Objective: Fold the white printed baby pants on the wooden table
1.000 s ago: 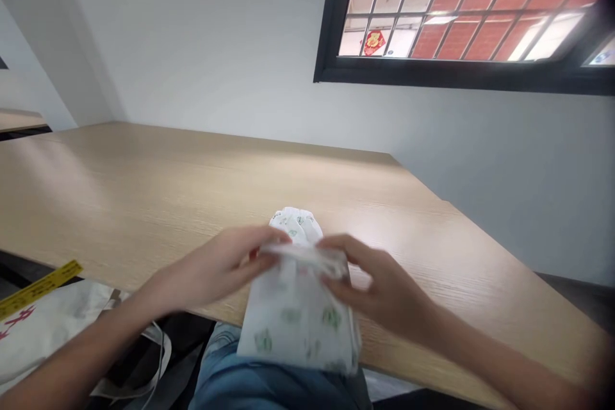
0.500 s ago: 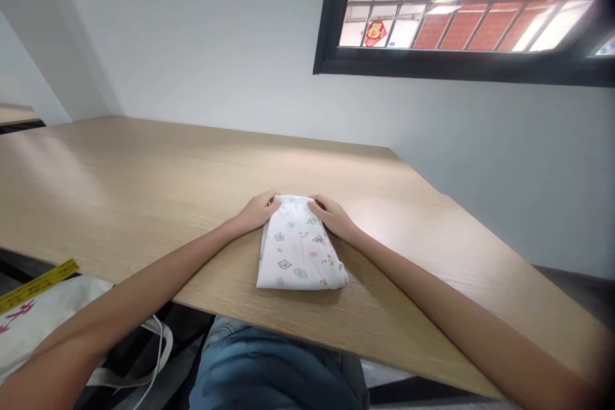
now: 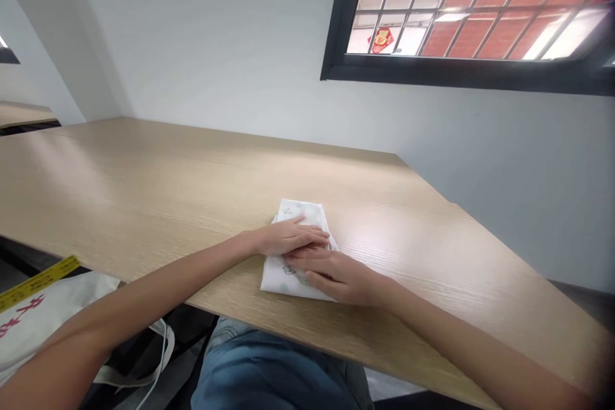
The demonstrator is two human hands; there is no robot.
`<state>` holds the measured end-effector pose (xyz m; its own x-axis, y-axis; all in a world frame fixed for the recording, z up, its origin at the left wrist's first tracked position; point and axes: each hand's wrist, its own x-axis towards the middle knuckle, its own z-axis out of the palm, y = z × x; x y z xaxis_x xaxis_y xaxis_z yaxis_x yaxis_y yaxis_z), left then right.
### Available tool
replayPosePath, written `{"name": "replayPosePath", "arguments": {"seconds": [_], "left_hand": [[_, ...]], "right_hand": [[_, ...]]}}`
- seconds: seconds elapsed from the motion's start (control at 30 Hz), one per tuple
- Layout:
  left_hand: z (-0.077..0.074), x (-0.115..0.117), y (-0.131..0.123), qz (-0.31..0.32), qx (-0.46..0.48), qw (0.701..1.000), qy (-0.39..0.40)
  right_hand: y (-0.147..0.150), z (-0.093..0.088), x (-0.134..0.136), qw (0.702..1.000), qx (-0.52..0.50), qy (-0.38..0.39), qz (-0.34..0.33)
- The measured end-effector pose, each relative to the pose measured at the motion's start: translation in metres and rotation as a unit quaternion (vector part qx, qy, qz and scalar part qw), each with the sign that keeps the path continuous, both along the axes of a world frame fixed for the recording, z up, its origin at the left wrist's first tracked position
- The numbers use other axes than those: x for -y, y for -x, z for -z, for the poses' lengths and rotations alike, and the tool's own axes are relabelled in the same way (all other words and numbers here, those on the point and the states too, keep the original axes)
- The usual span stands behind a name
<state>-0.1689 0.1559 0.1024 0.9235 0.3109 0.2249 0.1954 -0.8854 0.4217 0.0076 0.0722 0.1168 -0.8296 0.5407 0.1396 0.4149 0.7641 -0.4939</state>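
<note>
A folded white cloth [image 3: 276, 277] with small green and pink animal prints lies near the front edge of the wooden table [image 3: 182, 173]. Across its middle rests my left hand [image 3: 288, 237], palm down, fingers stretched to the right. My right hand [image 3: 331, 272] lies flat on the lower right part of the cloth, its fingers pointing left. The fingers of both hands meet and partly overlap at the cloth's centre. Neither hand grips the cloth. Much of the print is hidden beneath them.
A white tote bag [image 3: 52, 314] with red characters hangs or sits below the table's front left edge, beside a yellow strip [image 3: 38, 282]. A white cable [image 3: 161, 365] dangles there. Behind the table stands a grey-white wall [image 3: 216, 45] with a barred window [image 3: 461, 13].
Both hands have let go of the cloth's far corners and moved nearer and inward. They now lie flat on top of it. The view has shifted slightly.
</note>
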Motion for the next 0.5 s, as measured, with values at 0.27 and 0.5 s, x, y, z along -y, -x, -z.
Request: {"name": "replayPosePath", "arguments": {"seconds": [0.27, 0.5], "left_hand": [[-0.005, -0.069, 0.001, -0.188, -0.033, 0.977, -0.097], [-0.017, -0.009, 0.030, -0.228, -0.015, 0.968, -0.109]], "right_hand": [[-0.003, -0.011, 0.052, 0.997, -0.004, 0.063, -0.048], [-0.026, -0.007, 0.040, 0.992, -0.106, -0.049, 0.053]]}}
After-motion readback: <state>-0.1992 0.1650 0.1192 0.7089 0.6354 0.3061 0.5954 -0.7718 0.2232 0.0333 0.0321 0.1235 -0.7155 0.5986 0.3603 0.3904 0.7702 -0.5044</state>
